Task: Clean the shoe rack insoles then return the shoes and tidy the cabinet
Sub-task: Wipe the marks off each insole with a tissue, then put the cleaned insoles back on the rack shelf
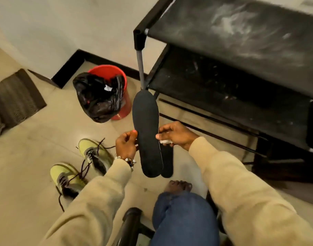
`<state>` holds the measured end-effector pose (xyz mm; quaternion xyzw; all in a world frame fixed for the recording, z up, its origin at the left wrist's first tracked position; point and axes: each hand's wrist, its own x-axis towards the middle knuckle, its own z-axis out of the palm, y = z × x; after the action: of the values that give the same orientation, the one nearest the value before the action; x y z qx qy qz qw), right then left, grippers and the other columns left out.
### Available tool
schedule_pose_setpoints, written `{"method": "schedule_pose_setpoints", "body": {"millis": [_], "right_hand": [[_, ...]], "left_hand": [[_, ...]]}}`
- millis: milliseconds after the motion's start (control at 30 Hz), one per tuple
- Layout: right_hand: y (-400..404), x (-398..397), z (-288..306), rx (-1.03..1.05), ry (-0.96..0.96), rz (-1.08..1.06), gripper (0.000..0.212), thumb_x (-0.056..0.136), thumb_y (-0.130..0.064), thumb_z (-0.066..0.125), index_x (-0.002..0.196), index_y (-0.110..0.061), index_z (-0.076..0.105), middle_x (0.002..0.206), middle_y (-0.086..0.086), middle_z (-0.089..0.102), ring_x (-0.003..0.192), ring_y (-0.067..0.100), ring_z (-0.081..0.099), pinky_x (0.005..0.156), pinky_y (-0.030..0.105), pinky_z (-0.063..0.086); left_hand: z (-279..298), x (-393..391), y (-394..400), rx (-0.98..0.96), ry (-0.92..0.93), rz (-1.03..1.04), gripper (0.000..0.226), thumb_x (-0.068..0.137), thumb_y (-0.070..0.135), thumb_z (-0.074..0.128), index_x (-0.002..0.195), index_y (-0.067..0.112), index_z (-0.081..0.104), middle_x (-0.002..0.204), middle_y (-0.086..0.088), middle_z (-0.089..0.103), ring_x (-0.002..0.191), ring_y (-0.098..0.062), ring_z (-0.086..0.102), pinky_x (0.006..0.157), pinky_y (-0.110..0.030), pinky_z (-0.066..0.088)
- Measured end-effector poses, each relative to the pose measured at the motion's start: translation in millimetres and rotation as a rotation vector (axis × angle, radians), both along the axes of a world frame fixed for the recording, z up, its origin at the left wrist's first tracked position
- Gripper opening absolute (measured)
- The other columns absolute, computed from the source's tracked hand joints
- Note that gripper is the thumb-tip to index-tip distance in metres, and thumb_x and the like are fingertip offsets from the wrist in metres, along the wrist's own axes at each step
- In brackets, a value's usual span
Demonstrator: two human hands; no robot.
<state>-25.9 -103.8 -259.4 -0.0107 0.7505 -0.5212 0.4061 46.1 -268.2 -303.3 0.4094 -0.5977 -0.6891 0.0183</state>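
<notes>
Both hands hold up a pair of black insoles above the floor (45, 132), in front of the black shoe rack (241, 71). The left hand (126, 144) grips the front insole (146, 132) at its left edge, thumb curled onto the face and fingers behind. The right hand (173, 134) pinches the right edge of the same insole with thumb and forefinger, and a small crumpled white wipe (165, 141) is bunched in its palm. A second insole (167, 162) hangs just behind the first, showing only along the lower right; which hand carries it is hard to tell from this angle.

The insoles stand nearly upright, toe ends towards the rack's lower front corner. The rack's top shelf and the shelf below it are streaked with pale dust.

On the floor to the left lie two yellow-green shoes (91, 153) with dark laces undone and trailing, one (67, 180) nearer the camera than the other. Beyond them, close to the wall's black skirting, a red bin (116, 73) stands with a black bag (97, 96) spilling over its rim. A dark ribbed mat (13, 100) lies at the left edge. A beaded bracelet (127, 159) circles the left wrist, and a bare foot (178, 186) shows below the insoles.
</notes>
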Motion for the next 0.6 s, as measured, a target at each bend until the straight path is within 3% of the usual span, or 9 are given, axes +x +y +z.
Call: {"method": "schedule_pose_setpoints", "body": {"millis": [100, 200, 267, 333, 433, 500, 600], "right_hand": [[-16, 0, -80, 0.058, -0.09, -0.053, 0.019, 0.084, -0.014, 0.069, 0.099, -0.003, 0.067, 0.083, 0.008, 0.064, 0.065, 0.016, 0.059, 0.047, 0.02, 0.041], [-29, 8, -155, 0.094, -0.186, -0.151, 0.021, 0.085, -0.014, 0.069, 0.105, -0.006, 0.066, 0.094, 0.01, 0.067, 0.076, 0.023, 0.065, 0.056, 0.027, 0.051], [-33, 14, -199, 0.099, -0.237, -0.203, 0.019, 0.086, -0.012, 0.068, 0.103, -0.006, 0.067, 0.098, 0.012, 0.067, 0.085, 0.026, 0.067, 0.062, 0.031, 0.055], [-36, 20, -231, 0.105, -0.261, -0.244, 0.011, 0.086, -0.01, 0.066, 0.096, -0.006, 0.066, 0.095, 0.013, 0.066, 0.081, 0.023, 0.065, 0.058, 0.029, 0.052], [-36, 28, -268, 0.141, -0.293, -0.321, 0.005, 0.086, -0.004, 0.065, 0.091, -0.005, 0.065, 0.096, 0.02, 0.065, 0.077, 0.021, 0.063, 0.062, 0.03, 0.054], [-35, 32, -280, 0.169, -0.296, -0.317, 0.024, 0.086, -0.003, 0.066, 0.109, 0.003, 0.063, 0.109, 0.021, 0.065, 0.088, 0.025, 0.065, 0.072, 0.034, 0.057], [-33, 35, -287, 0.207, -0.254, -0.265, 0.047, 0.086, -0.005, 0.067, 0.131, -0.003, 0.053, 0.123, 0.012, 0.061, 0.11, 0.028, 0.061, 0.088, 0.032, 0.052]], "left_hand": [[-62, 2, -9, -0.022, -0.137, -0.02, 0.013, 0.096, 0.007, 0.055, 0.085, 0.007, 0.061, 0.082, -0.01, 0.064, 0.076, -0.027, 0.062, 0.066, -0.036, 0.056], [-117, 7, -18, 0.014, -0.276, -0.069, 0.014, 0.094, -0.004, 0.053, 0.106, -0.005, 0.06, 0.093, -0.018, 0.064, 0.087, -0.033, 0.059, 0.08, -0.048, 0.053], [-152, 11, -20, 0.007, -0.375, -0.116, 0.024, 0.092, -0.007, 0.054, 0.114, -0.005, 0.061, 0.103, -0.02, 0.066, 0.089, -0.032, 0.061, 0.084, -0.048, 0.054], [-178, 12, -19, -0.008, -0.455, -0.187, 0.034, 0.091, -0.008, 0.052, 0.122, 0.001, 0.06, 0.105, -0.016, 0.067, 0.092, -0.029, 0.063, 0.087, -0.047, 0.054], [-208, 11, -12, 0.056, -0.507, -0.241, 0.045, 0.09, -0.009, 0.049, 0.133, 0.003, 0.051, 0.126, -0.017, 0.06, 0.112, -0.035, 0.059, 0.101, -0.05, 0.046], [-219, 12, -7, 0.048, -0.532, -0.255, 0.052, 0.089, -0.008, 0.051, 0.139, 0.006, 0.046, 0.135, -0.011, 0.056, 0.123, -0.032, 0.054, 0.105, -0.05, 0.042], [-228, 13, -4, 0.076, -0.56, -0.296, 0.059, 0.088, -0.007, 0.051, 0.144, 0.009, 0.039, 0.143, -0.007, 0.049, 0.13, -0.029, 0.047, 0.109, -0.047, 0.039]]}}
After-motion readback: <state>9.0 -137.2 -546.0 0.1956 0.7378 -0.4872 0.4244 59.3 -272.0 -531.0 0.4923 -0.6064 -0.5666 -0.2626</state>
